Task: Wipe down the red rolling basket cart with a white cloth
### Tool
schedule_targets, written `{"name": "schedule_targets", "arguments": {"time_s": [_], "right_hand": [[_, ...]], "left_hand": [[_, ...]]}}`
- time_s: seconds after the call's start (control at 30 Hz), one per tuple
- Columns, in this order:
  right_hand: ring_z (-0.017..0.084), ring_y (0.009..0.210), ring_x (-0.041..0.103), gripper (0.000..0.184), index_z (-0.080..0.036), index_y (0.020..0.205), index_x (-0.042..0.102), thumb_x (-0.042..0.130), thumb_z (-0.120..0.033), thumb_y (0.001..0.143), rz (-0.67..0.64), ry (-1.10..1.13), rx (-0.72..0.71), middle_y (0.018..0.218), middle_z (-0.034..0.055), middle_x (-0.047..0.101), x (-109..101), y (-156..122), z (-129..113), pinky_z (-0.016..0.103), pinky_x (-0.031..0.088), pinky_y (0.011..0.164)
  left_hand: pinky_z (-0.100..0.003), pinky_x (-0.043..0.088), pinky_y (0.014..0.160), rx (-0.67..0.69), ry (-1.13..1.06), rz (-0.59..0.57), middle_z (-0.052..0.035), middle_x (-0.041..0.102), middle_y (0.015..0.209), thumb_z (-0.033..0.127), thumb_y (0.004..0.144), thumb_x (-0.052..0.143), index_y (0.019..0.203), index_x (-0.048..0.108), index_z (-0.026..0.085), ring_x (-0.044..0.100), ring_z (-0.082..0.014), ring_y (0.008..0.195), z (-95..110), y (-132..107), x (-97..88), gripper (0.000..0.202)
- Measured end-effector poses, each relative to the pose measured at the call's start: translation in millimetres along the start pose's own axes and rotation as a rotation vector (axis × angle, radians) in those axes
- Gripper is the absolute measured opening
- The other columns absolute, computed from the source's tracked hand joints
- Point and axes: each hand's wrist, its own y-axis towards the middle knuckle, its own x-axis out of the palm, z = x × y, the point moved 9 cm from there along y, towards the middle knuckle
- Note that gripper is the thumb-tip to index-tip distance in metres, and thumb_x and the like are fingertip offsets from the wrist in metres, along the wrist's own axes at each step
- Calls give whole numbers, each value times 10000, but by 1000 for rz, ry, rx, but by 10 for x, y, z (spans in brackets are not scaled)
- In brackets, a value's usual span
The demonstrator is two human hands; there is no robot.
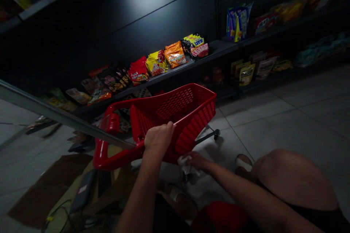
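Observation:
A red plastic shopping cart (pixel 197 123) with slotted sides stands in front of me, its handle pointing left. My left hand (pixel 159 138) is closed over the near top rim of the basket. Lower down, by the cart's underside, my right hand (pixel 195 162) grips a crumpled white cloth or tissue (pixel 186 164) close to the red plastic. Whether the cloth touches the cart is hard to make out in the dim light. Inside the basket, nothing shows in the part that I see.
Dark shelves (pixel 218 48) with several snack packets (pixel 175 54) run behind the cart. An open cardboard box (pixel 51 185) holding a dark flat device (pixel 83 191) and cables lies at lower left. A grey metal pole (pixel 62 114) slants across the left. Tiled floor (pixel 273 116) extends right.

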Motion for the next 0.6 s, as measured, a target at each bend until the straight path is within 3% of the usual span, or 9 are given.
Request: {"name": "schedule_targets", "arguments": {"time_s": [0.07, 0.17, 0.23, 0.27, 0.33, 0.43, 0.5, 0.57, 0.6], "right_hand": [[160, 531, 594, 279, -172, 701, 649, 763, -206, 448, 220, 93, -51, 617, 12, 671, -490, 178, -385, 252, 458, 488], [127, 585, 605, 326, -189, 890, 619, 684, -354, 616, 428, 177, -159, 719, 5, 679, -1228, 503, -1004, 223, 468, 527], [118, 618, 611, 408, -204, 997, 579, 665, -386, 642, 654, 275, -271, 781, -1, 676, -1617, 548, -1213, 218, 478, 553], [120, 632, 616, 459, -211, 1041, 563, 675, -389, 633, 728, 313, -314, 807, -2, 676, -1686, 527, -1209, 223, 485, 563], [138, 662, 632, 542, -219, 1096, 547, 702, -376, 600, 731, 351, -334, 844, 5, 681, -1539, 461, -995, 244, 501, 582], [158, 684, 649, 498, -225, 1053, 583, 714, -355, 591, 392, 263, -174, 825, 2, 690, -764, 323, -327, 265, 513, 603], [160, 581, 623, 407, -205, 896, 639, 764, -290, 518, 173, 145, -26, 692, -14, 673, -243, 144, 129, 256, 481, 531], [156, 498, 590, 359, -187, 734, 644, 796, -172, 410, 116, 115, 37, 603, -22, 655, -45, 17, 331, 250, 450, 475], [153, 474, 577, 340, -181, 685, 632, 794, -140, 389, 149, 130, 39, 572, -24, 644, -94, 12, 311, 249, 441, 460]], "left_hand": [[-303, 492, 641, 11, -3, 1, -116, 747, 847, 398, 1020, 228, 1028, 641, 195, 731, -267, 780, 3, -2, 8, 460], [-312, 498, 645, 23, -7, 14, -111, 748, 848, 399, 1021, 229, 1022, 638, 206, 731, -269, 772, 0, -1, 12, 453], [-317, 500, 640, 30, -5, 20, -108, 747, 836, 400, 1021, 232, 1015, 635, 208, 730, -274, 764, 3, 5, 12, 447], [-316, 499, 634, 33, -4, 23, -106, 746, 833, 399, 1020, 236, 1014, 633, 208, 730, -275, 758, 7, 10, 11, 440], [-314, 495, 620, 37, 0, 34, -102, 747, 837, 394, 1019, 241, 1014, 626, 209, 729, -276, 744, 18, 24, 0, 428], [-313, 491, 607, 36, 9, 46, -104, 747, 838, 387, 1019, 240, 1011, 623, 209, 729, -281, 738, 30, 47, -8, 423], [-323, 491, 603, 39, 15, 53, -106, 746, 834, 387, 1019, 232, 1004, 625, 209, 727, -290, 737, 38, 56, -4, 431], [-331, 491, 596, 42, 18, 56, -106, 744, 832, 388, 1019, 225, 998, 625, 208, 725, -295, 734, 42, 57, 4, 439], [-332, 490, 592, 42, 19, 57, -106, 742, 829, 387, 1019, 223, 997, 624, 208, 725, -296, 729, 42, 55, 7, 440]]}}
